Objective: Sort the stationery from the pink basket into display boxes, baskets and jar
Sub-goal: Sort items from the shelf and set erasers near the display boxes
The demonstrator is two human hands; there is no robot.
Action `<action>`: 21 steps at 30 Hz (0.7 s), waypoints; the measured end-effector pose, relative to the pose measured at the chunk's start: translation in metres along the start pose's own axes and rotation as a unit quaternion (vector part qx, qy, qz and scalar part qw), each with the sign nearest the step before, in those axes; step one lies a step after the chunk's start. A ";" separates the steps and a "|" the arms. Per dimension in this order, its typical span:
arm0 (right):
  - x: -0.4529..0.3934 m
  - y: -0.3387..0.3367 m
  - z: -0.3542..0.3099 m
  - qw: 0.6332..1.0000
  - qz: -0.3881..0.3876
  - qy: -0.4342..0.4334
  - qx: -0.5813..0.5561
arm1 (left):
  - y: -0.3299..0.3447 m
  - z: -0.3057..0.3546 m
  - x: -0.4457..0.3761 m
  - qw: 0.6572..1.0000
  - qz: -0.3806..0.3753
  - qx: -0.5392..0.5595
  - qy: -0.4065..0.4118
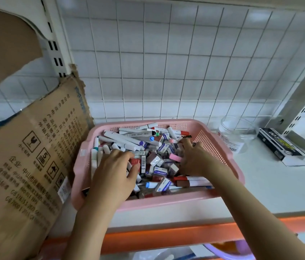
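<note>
Palms-down, left hand point(114, 166) and right hand point(194, 158) in pink basket point(166, 201), fingers curled into stationery, grip unclear.

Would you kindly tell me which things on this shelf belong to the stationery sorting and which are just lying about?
Part of the job:
- pink basket full of markers and erasers
- clear jar, apparently empty
- black display box
- left hand and right hand, both reaching into the pile

Just lying about:
- cardboard carton leaning at the left
- purple tub on the shelf below
</note>
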State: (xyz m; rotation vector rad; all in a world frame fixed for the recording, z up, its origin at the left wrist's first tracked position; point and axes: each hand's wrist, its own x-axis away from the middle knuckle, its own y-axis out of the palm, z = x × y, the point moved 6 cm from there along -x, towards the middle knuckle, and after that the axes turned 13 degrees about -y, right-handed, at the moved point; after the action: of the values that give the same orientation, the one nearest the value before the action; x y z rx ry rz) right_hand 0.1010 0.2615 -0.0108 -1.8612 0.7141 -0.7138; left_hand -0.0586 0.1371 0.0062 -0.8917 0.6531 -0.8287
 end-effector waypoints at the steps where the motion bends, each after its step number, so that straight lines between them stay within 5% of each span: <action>1: 0.000 -0.001 -0.002 1.000 -0.013 -0.010 0.013 | 0.000 0.000 0.000 1.000 0.000 -0.007 -0.013; 6: -0.002 0.001 -0.007 0.998 -0.013 -0.036 0.054 | 0.008 0.005 -0.003 0.993 -0.010 -0.059 -0.102; 13: 0.001 -0.013 -0.001 0.992 0.114 -0.042 0.027 | 0.014 0.007 -0.016 0.973 -0.038 -0.106 -0.200; 21: 0.001 -0.002 -0.004 0.992 0.061 -0.097 0.047 | 0.025 0.008 -0.031 0.943 -0.098 -0.182 -0.262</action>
State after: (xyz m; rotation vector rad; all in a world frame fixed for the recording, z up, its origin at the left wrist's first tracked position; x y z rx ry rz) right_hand 0.0989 0.2586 -0.0077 -1.7551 0.6515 -0.4729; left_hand -0.0603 0.1759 -0.0067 -1.4685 0.2488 -0.6099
